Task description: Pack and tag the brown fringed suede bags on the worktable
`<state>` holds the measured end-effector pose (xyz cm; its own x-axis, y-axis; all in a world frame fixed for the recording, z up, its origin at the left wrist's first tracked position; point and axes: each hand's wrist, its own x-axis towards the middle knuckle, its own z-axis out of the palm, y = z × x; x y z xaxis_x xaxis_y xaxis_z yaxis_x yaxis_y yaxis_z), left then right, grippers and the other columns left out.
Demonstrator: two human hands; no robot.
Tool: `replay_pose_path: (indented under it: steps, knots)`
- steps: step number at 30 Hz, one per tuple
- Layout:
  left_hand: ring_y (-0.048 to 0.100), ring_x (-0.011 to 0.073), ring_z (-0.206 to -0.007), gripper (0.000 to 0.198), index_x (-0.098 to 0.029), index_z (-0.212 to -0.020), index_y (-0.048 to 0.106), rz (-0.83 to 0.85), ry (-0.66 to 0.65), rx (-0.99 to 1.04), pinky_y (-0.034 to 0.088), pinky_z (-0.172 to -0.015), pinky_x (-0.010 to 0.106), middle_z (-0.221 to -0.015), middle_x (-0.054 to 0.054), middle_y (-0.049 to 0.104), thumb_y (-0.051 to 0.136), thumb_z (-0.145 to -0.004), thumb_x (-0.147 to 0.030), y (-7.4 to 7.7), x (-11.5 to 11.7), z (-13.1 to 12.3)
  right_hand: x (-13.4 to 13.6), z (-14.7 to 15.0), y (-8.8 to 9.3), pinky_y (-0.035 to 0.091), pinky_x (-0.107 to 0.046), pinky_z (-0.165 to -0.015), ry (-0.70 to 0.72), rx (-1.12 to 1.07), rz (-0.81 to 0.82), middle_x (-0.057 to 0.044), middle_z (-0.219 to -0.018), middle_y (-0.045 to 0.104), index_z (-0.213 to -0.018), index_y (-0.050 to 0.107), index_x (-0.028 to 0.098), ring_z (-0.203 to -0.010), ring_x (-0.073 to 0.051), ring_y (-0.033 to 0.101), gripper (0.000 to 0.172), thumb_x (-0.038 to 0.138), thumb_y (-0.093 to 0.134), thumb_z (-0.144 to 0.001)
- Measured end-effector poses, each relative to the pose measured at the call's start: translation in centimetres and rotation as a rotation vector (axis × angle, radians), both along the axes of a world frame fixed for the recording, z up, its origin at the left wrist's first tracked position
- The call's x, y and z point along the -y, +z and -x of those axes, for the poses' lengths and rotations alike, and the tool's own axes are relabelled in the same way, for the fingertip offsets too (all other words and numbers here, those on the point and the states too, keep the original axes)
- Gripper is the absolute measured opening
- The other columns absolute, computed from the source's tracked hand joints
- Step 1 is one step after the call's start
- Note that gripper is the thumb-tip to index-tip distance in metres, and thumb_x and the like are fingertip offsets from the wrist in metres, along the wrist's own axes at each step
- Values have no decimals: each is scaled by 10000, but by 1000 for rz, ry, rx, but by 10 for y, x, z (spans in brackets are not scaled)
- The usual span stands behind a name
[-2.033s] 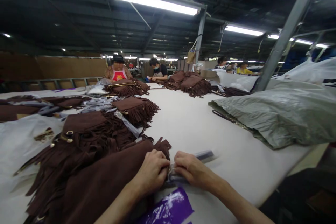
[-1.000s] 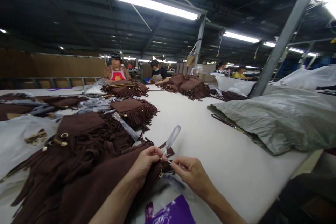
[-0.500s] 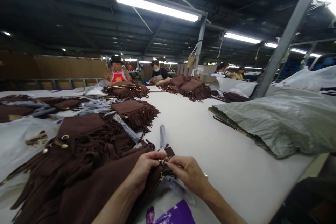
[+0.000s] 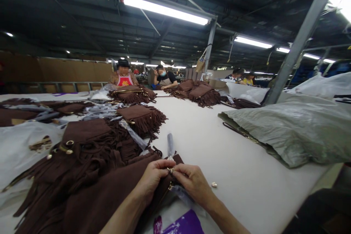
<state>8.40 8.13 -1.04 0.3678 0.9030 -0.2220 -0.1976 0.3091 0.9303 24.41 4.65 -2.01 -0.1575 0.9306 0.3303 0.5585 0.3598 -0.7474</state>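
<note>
Gold ring [image 4: 170, 170] at lower centre of frame, by the upper right end of a smooth brown bag [image 4: 104, 193] that slopes down to the lower left. Left hand [image 4: 150, 177]: grip clamped on the ring from its left side, thumb and forefinger. Right hand [image 4: 193, 182]: grip pinched on the same ring from the right; fingertip detail too small to make out. Just above the ring, a plastic-wrapped strap [image 4: 170, 145] stands up toward mid-frame; a second wrapped length [image 4: 182, 194] lies below the right fingers. Small gold fitting [image 4: 214, 185] on the pale desk [image 4: 233, 161], right of the right hand. Purple packet [image 4: 183, 223] at bottom centre. Left of frame: fringed brown bag [image 4: 86, 131] with gold hardware, a white plastic bag [image 4: 19, 153] beside it bearing gold pieces [image 4: 41, 144]. Another fringed bag [image 4: 138, 115] left of centre, farther up the desk; beyond it a fringed stack [image 4: 131, 94], and a second pile [image 4: 203, 93] just right of centre. Grey-green plastic sheet [image 4: 298, 128] covers the desk's right side. Behind: a person in a red apron [image 4: 124, 80] left of centre, another in a dark top [image 4: 171, 76] leaning at the desk, head near a raised hand.
</note>
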Motion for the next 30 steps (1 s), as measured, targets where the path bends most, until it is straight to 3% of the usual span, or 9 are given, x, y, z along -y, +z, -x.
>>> replay_pose_path:
  steps: [5, 11, 17, 21, 30]
  knots:
    - [607, 150, -694, 345, -127, -883, 725, -85, -46, -25, 448, -717, 271, -768, 28, 722, 640, -550, -156, -3, 1, -1, 3, 1, -2, 380, -247, -613, 36, -186, 91, 21, -646, 603, -670, 663, 185, -647, -152, 535, 270, 332, 554, -867]
    - [551, 117, -634, 177, -176, -696, 580, -259, -15, 18, 414, -644, 226, -652, -45, 620, 702, -568, -185, -5, 4, -1, 1, 1, -6, 386, -255, -599, 68, -274, 174, 18, -617, 570, -654, 648, 170, -625, -151, 509, 298, 397, 568, -831]
    - [542, 148, -642, 119, -149, -689, 647, -375, -42, -172, 412, -653, 255, -653, -8, 626, 649, -620, -245, -7, 1, 1, 0, -1, -10, 375, -261, -599, 76, -300, 207, 21, -610, 544, -662, 645, 162, -615, -146, 487, 286, 394, 574, -813]
    - [528, 168, -702, 58, -168, -645, 612, -461, -28, -225, 405, -693, 261, -656, -9, 601, 605, -650, -225, -8, 0, -1, -1, -2, -14, 391, -266, -617, 86, -311, 216, 12, -635, 570, -690, 667, 155, -634, -153, 507, 271, 378, 580, -817]
    - [456, 163, -718, 191, -210, -709, 477, -503, -35, -268, 370, -685, 252, -700, -31, 495, 538, -805, -363, -18, -2, -2, -1, -1, -14, 393, -253, -592, 113, -308, 232, 17, -637, 574, -725, 672, 153, -609, -139, 504, 283, 411, 598, -816]
